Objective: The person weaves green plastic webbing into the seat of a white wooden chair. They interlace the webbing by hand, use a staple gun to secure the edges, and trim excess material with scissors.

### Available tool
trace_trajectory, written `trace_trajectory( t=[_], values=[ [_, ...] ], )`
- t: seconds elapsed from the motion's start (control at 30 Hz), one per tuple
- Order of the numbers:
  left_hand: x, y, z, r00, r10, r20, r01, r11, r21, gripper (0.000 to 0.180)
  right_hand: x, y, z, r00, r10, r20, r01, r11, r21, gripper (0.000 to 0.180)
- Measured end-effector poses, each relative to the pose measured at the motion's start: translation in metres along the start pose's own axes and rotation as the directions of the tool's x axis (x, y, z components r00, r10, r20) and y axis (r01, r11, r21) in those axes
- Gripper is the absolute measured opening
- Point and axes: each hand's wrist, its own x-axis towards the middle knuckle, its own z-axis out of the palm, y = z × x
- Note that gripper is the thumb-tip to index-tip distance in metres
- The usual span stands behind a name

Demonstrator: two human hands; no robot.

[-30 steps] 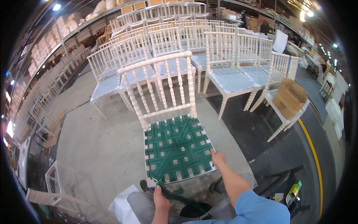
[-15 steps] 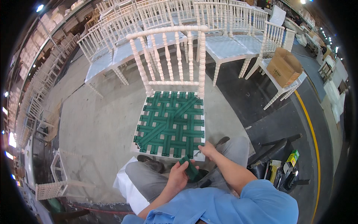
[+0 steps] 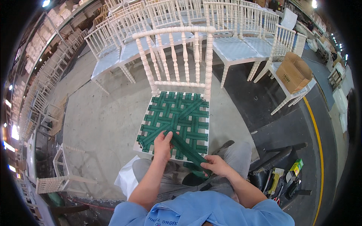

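A white wooden chair with a spindle back faces me, its seat woven from green webbing in crossing bands, one strip running diagonally. My left hand pinches a loose green webbing strap over the front middle of the seat. My right hand grips the same strap near the seat's front right corner. Between the hands the strap is stretched slantwise across the seat. More of it hangs in folds below my right hand, above my lap.
Rows of white chairs stand behind. An open cardboard box rests on a chair at right. Hand tools and a green-yellow box lie at my right. A white chair frame lies tipped over at left.
My left hand has moved forward over the seat with the strap. My right hand has left the seat's front corner and now holds the strap, which is drawn out between both hands.
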Motion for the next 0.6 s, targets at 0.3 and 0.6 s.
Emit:
trace_trajectory(
  t=[0.3,0.6],
  values=[
    [0.142,-0.025,-0.029,0.981,0.175,0.083,-0.154,0.443,0.883,0.025,0.065,0.038,-0.059,0.906,-0.194,-0.376,-0.055,0.826,-0.56,0.031],
    [0.158,-0.04,-0.032,0.997,0.083,-0.009,-0.015,0.286,0.958,0.029,0.185,-0.033,0.031,0.963,0.148,-0.225,-0.079,0.955,0.287,0.047]
  ],
)
